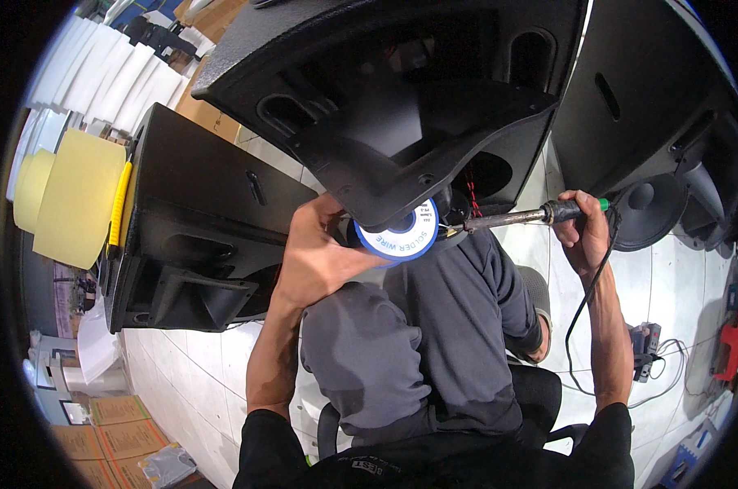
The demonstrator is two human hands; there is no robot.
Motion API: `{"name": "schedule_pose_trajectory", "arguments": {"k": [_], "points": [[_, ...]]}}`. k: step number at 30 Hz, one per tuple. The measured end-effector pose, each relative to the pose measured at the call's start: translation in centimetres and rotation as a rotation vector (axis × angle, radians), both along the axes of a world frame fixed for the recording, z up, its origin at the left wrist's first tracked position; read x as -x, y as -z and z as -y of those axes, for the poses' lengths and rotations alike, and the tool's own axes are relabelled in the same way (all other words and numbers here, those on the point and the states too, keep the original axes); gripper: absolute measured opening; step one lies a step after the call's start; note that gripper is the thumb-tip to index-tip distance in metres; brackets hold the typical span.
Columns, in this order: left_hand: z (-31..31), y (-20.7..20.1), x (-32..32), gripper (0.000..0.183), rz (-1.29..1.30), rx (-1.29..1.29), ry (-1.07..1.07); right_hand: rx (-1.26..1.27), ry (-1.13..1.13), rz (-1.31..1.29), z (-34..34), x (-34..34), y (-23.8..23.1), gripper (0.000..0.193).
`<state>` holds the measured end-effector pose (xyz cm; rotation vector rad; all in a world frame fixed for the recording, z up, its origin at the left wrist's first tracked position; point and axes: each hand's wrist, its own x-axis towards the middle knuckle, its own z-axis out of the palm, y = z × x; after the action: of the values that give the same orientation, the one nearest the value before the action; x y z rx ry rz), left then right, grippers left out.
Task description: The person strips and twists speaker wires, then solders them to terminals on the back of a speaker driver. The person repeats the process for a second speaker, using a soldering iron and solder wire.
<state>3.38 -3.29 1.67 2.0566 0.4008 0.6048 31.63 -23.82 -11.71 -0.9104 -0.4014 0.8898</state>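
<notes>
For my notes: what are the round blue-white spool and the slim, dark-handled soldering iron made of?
Spool: probably smooth plastic, by its even blue rim. Soldering iron: shaft likely metal, by its dull, stained sheen; handle unclear.

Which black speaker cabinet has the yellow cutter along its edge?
The left cabinet: the yellow cutter lies at its left edge, beside yellow rolls. The middle cabinet and right cabinet show none.

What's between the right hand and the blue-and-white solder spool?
The soldering iron's metal shaft, seen in the head view. It runs from the handle in the right hand toward the blue-and-white solder spool; whether the tip touches isn't clear.
</notes>
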Motion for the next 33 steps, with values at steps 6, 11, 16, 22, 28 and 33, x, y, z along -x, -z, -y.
{"name": "schedule_pose_trajectory", "arguments": {"k": [6,11,16,22,28,33], "points": [[-0.2,0.4,-0.3,0.051,0.031,0.03,0.044,-0.021,-0.021,0.032,-0.1,-0.4,0.0,0.034],[0.1,0.3,-0.2,0.052,0.048,0.06,0.03,0.002,0.0,0.031,-0.3,-0.3,-0.5,0.034],[-0.5,1.2,0.2,0.055,0.051,-0.011,0.053,-0.016,0.002,0.045,-0.2,-0.3,-0.5,0.035],[-0.8,1.4,0.3,0.057,0.033,-0.036,0.072,-0.024,-0.001,0.046,0.0,-0.3,-0.5,0.036],[-0.7,1.2,0.4,0.056,0.02,-0.045,0.091,0.0,0.01,0.061,0.0,-0.1,-0.9,0.036],[-0.6,2.4,0.5,0.056,0.143,0.039,0.068,-0.003,0.005,0.085,0.2,-0.2,-0.8,0.035]]}}
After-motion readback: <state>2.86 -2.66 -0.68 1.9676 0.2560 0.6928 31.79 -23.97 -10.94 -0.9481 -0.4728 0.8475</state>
